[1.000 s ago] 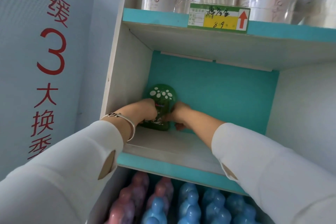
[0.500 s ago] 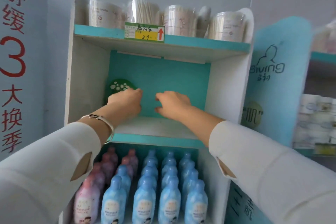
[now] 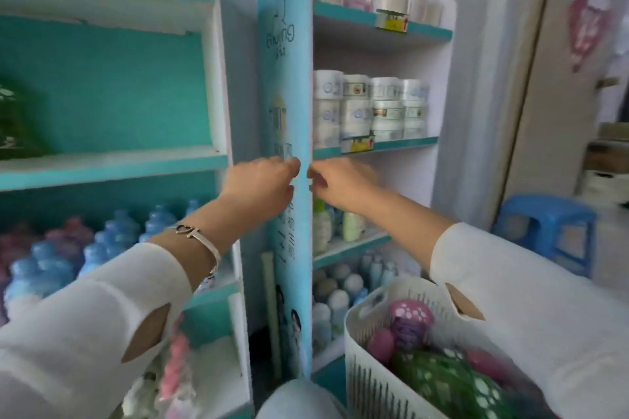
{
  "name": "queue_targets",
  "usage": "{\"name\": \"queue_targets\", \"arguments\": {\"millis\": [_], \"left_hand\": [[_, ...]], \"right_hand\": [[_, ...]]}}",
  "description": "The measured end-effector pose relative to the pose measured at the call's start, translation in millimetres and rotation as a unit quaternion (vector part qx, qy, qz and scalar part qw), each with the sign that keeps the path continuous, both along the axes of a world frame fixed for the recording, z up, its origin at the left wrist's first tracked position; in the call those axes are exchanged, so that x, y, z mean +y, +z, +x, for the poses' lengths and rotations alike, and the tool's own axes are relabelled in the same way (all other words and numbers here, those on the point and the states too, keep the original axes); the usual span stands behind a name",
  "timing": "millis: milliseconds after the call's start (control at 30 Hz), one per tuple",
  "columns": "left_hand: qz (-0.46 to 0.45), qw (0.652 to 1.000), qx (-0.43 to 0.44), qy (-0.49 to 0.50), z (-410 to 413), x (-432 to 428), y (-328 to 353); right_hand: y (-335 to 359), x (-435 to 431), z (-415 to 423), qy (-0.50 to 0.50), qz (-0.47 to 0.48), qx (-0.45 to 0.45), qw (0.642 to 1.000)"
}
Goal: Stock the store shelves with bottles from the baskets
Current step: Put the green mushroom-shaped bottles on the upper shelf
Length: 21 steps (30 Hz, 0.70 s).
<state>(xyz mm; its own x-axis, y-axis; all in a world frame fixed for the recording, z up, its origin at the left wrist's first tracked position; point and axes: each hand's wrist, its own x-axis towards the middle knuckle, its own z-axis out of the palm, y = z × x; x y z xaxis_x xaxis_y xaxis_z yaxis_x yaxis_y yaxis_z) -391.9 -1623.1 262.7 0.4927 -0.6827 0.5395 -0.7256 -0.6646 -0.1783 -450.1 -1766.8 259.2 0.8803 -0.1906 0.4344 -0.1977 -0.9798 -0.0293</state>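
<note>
Teal-edged middle shelf (image 3: 112, 163) carries one green bottle (image 3: 10, 126) at its far left. Left hand (image 3: 262, 184) and right hand (image 3: 340, 184) hang either side of the blue side panel (image 3: 286, 78) front edge, fingers loosely bent, holding nothing. White basket (image 3: 354, 333) of pink and green bottles (image 3: 442, 381) sits lower right. Blue stool (image 3: 548, 224) stands beyond on open floor.

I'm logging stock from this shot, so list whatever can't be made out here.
Head view only.
Green bottle on the left shelf: cut off by the left picture edge.
Bottles in the white basket: partly covered by the right sleeve, so no count.
Price tag on the upper right shelf: blurred, unreadable.
Jars below it: labels too small and blurred to read.
</note>
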Motion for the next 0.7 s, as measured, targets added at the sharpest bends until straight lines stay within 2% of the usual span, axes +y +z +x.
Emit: {"name": "queue_targets", "arguments": {"millis": [167, 333, 433, 533, 600, 700], "left_hand": [[0.081, 0.992, 0.029, -0.09, -43.8, -84.8, -68.0], [0.149, 0.975, 0.042, -0.16, -71.6, -141.5, -133.3], [0.189, 0.962, 0.075, -0.184, -79.3, -158.1, -171.3], [0.213, 0.952, 0.101, -0.197, -80.7, -168.2, -206.0], [0.22, 0.945, 0.138, -0.201, -79.2, -173.2, -224.7], [0.218, 0.935, 0.181, -0.212, -79.2, -177.8, -237.7]], "right_hand": [[-84.2, -85.5, -76.5, -0.124, 0.054, 0.083, 0.987], [-153.7, -132.9, -118.3, -0.186, 0.11, 0.127, 0.968], [-193.3, -143.2, -128.4, -0.156, 0.166, 0.192, 0.955], [-222.9, -141.4, -135.6, -0.084, 0.25, 0.314, 0.912], [-233.8, -135.0, -138.1, -0.053, 0.245, 0.37, 0.894], [-243.4, -126.6, -136.7, -0.041, 0.171, 0.381, 0.908]]}}
